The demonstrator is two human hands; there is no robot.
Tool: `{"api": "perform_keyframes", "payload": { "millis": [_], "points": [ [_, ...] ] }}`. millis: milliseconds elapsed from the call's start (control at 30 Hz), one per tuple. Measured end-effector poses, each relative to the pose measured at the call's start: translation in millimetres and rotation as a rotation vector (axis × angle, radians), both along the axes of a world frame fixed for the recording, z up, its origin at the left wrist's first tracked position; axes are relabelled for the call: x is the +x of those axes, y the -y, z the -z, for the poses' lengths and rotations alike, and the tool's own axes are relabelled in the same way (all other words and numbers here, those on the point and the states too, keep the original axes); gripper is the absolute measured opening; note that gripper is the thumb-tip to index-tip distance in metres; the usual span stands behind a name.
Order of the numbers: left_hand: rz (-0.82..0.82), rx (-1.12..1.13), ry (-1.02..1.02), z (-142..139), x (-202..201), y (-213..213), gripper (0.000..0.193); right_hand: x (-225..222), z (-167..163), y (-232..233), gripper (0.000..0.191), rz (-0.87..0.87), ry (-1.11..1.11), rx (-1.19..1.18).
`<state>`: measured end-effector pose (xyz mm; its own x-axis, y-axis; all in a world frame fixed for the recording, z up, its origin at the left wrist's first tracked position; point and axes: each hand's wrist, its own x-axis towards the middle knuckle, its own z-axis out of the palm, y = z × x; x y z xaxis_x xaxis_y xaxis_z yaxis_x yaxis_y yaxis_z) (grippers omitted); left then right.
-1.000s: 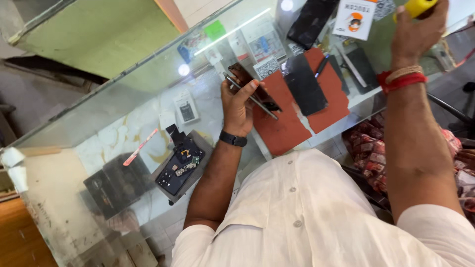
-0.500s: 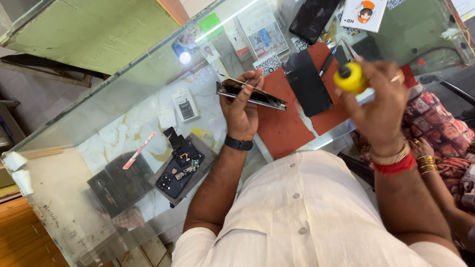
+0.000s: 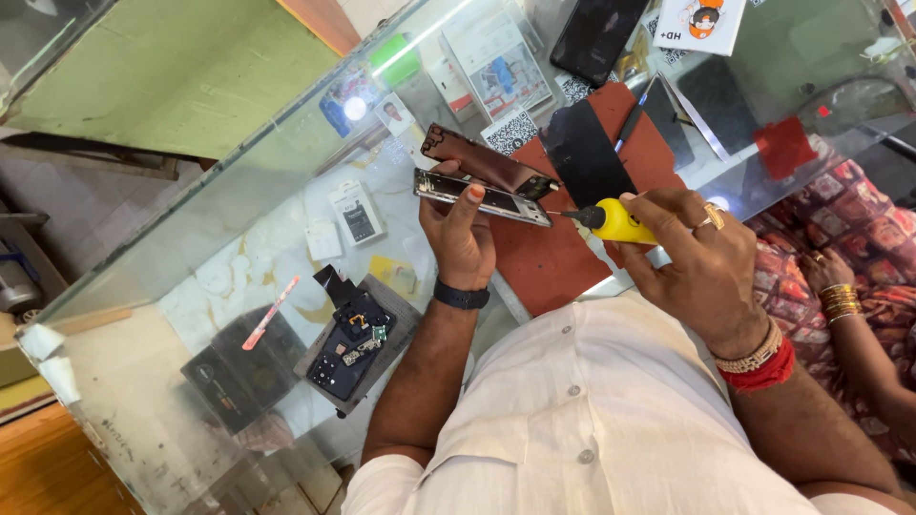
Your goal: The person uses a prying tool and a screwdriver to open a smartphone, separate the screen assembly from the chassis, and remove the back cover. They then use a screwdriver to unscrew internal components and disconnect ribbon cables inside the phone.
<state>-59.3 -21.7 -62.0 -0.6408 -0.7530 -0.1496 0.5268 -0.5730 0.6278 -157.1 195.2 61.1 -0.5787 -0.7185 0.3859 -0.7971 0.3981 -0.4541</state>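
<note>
Standing over a glass counter (image 3: 239, 277), the person grips an opened phone (image 3: 482, 195) in the left hand (image 3: 463, 234), fingers wrapped round its frame, back cover hinged up. Right hand (image 3: 692, 253) closed on a yellow-handled screwdriver (image 3: 611, 221), tip at the phone's end, above a red mat (image 3: 553, 257). Dismantled phone (image 3: 348, 348) lies well apart on the glass. Another person's bangled hand (image 3: 830, 277) rests nearby.
</note>
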Motion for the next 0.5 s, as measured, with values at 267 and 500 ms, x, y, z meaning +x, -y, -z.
{"api": "perform_keyframes", "payload": {
  "millis": [267, 500],
  "points": [
    [0.011, -0.041, 0.018, 5, 2, 1, 0.056, -6, 0, 10, 0.04, -0.008, -0.123, 0.107],
    [0.024, -0.022, -0.01, 9, 2, 5, 0.057, -9, -7, 21, 0.038, -0.021, -0.147, 0.163]
  ]
}}
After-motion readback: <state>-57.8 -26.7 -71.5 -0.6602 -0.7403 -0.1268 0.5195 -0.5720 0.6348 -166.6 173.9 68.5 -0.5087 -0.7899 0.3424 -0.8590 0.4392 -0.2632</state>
